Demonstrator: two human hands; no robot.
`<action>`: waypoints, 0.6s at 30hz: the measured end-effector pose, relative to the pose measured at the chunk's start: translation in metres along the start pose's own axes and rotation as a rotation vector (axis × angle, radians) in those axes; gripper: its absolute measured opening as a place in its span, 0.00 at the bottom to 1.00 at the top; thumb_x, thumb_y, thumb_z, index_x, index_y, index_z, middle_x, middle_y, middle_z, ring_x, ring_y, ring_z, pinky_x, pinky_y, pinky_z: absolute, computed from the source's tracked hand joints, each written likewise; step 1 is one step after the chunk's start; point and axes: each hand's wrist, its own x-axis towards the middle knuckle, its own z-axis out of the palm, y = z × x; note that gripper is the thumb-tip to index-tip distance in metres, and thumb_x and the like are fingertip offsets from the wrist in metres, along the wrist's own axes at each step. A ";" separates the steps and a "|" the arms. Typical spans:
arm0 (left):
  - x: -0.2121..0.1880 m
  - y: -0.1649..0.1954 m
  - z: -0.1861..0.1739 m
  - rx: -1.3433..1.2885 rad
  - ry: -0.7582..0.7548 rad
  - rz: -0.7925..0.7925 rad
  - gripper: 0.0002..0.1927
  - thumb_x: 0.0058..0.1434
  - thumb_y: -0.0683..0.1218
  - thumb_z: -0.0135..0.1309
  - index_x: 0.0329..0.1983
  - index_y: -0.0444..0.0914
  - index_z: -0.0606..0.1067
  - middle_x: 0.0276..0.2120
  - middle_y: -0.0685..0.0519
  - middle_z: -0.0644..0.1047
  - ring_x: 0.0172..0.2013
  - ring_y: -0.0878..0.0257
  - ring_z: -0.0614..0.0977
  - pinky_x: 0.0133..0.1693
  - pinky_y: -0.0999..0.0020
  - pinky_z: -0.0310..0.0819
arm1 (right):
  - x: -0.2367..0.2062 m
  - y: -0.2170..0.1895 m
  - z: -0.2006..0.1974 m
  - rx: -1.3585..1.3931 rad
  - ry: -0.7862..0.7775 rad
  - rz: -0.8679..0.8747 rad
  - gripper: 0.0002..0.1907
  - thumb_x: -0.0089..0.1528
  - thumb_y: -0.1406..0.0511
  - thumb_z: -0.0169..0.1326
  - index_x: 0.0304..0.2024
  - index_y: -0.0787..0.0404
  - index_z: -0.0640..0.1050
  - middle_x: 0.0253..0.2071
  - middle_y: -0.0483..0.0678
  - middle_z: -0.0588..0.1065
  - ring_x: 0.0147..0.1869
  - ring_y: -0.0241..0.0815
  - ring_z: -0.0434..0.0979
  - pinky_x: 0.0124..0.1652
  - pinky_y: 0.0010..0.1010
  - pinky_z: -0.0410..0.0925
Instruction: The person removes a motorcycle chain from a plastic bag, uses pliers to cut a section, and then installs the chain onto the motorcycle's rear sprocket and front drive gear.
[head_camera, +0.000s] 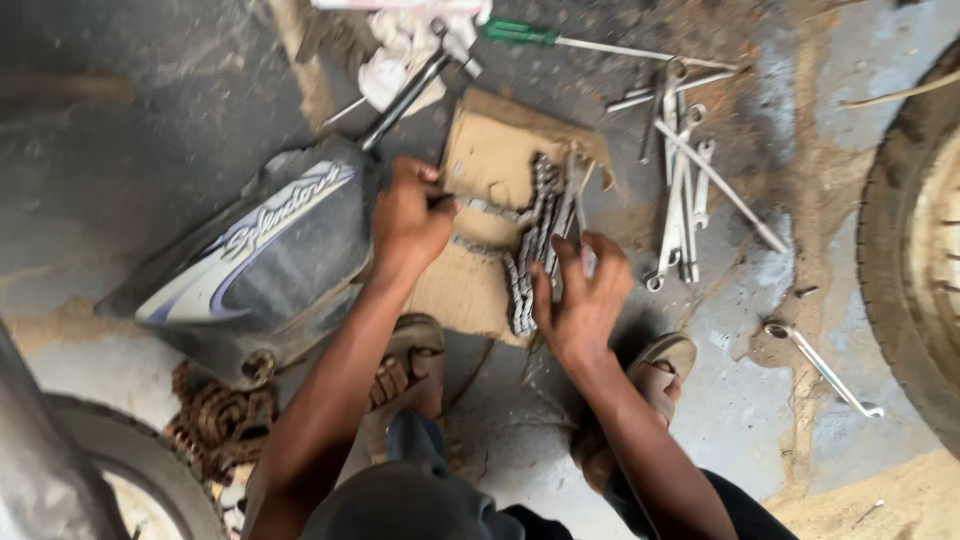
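We had the chain (535, 245) folded up on a piece of cardboard (480, 160) on the floor (150, 120). Our left hand (410, 215) was closed, pinching a stretch of chain near the cardboard's left edge; our right hand (580, 295) rested fingers spread, half open, on the bundle's lower end. Side panel (260, 260) sat just left, spanners (685, 190) off right, screwdriver (590, 42) up top.

A stained concrete floor (150, 120) is strewn with cardboard (480, 160), spanners (685, 190), a screwdriver (560, 38), a rag (405, 45) and a rusty chain (215, 420).
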 end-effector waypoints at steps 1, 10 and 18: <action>-0.002 -0.001 -0.001 0.002 0.008 0.002 0.21 0.55 0.41 0.64 0.47 0.36 0.67 0.36 0.45 0.84 0.40 0.49 0.86 0.43 0.57 0.76 | 0.008 -0.004 0.003 0.144 -0.071 -0.010 0.18 0.60 0.64 0.63 0.52 0.58 0.77 0.47 0.58 0.76 0.53 0.55 0.74 0.51 0.43 0.68; 0.002 0.008 -0.006 -0.042 -0.027 -0.026 0.22 0.55 0.42 0.63 0.49 0.35 0.68 0.36 0.45 0.85 0.42 0.50 0.87 0.45 0.60 0.78 | 0.091 -0.005 0.054 0.351 -0.385 -0.221 0.08 0.58 0.67 0.63 0.39 0.60 0.82 0.40 0.50 0.78 0.45 0.52 0.79 0.46 0.42 0.73; 0.010 0.005 -0.007 -0.008 -0.033 -0.032 0.23 0.54 0.42 0.64 0.50 0.35 0.67 0.36 0.45 0.84 0.40 0.49 0.86 0.44 0.58 0.77 | 0.108 -0.004 0.062 0.267 -0.547 -0.333 0.10 0.56 0.65 0.60 0.38 0.64 0.79 0.36 0.55 0.76 0.38 0.56 0.80 0.39 0.45 0.74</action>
